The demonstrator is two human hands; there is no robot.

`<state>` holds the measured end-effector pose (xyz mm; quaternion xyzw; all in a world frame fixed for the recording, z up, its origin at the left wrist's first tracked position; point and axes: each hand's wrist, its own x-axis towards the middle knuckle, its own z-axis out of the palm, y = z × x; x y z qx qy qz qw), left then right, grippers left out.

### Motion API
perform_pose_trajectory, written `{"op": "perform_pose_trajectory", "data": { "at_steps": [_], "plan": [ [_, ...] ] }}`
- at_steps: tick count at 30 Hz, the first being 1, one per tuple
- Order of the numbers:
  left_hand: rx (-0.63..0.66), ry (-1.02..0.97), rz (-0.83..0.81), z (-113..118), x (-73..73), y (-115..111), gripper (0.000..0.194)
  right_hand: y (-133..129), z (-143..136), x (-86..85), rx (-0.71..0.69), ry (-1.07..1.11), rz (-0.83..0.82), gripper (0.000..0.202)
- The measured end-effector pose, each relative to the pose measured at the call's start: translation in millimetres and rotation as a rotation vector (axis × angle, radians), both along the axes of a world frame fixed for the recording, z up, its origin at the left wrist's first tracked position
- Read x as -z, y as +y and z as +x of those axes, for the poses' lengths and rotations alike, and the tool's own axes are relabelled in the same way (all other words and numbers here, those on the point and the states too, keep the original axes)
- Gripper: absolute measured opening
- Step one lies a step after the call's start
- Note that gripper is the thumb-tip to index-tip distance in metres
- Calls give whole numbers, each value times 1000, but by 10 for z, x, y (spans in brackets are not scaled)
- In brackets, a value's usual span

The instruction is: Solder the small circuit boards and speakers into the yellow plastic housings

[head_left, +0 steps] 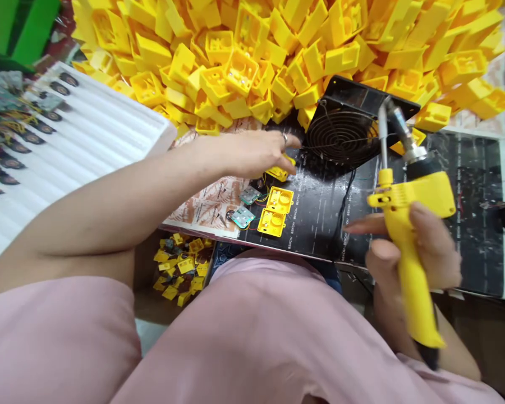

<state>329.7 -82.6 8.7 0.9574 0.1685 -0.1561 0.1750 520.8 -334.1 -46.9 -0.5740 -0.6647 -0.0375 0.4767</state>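
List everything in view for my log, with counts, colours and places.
cases: too many to count, yellow, piled at back
small cases: three, yellow, near left hand
circuit boards: two, green, beside small cases
fan: one, black, before pile
soldering gun: one, yellow, in right hand
foam tray: one, white, left
round wired parts: several, dark, on tray
bin: one, green, far left corner
yellow pieces: many, below table edge
mat: black, on table
top: one, pink, worn
left hand: one, bare, ringed, centre
right hand: one, bare, right
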Motion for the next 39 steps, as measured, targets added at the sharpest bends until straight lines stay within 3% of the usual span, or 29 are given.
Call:
{"op": "perform_pose_trajectory", "data": {
  "at_steps": [3, 6, 10, 13, 17, 21, 24, 26, 29, 33, 35, 39],
  "plan": [
    [-99, -126, -60, -87, 104, -11, 54, 118, 23, -65, 34, -306, 19, 44],
    [-273, -244, -25, -290, 197, 67, 51, 352, 47, -110, -123, -441, -35, 36],
    [-215, -62, 155, -453, 293, 89, 49, 933, -19, -103, -340, -434, -206, 26],
    [-219, 84, 294, -508, 259, -6, 41, 1371, -87, -86, -482, -462, -346, 27],
    [-412, 11, 264, -688, 180, -158, 31, 1644, -108, -102, -537, -526, -481, 34],
    [-562, -197, 87, -901, 241, -262, 43, 1640, -138, -126, -481, -551, -442, 37],
    [-581, -292, -13, -952, 309, -319, 54, 1582, -207, -111, -419, -539, -406, 36],
    [-584, -258, -47, -931, 320, -360, 49, 1522, -254, -86, -357, -565, -390, 32],
    [-564, -147, 67, -877, 282, -429, 36, 1387, -278, -42, -343, -629, -359, 32],
    [-380, -72, 202, -852, 222, -458, 32, 1193, -219, 1, -409, -546, -296, 32],
    [-377, -102, 111, -858, 220, -433, 31, 1130, -187, 14, -393, -462, -263, 31],
    [-531, -328, -224, -863, 300, -369, 31, 1101, -169, 41, -315, -407, -267, 31]
  ]
}}
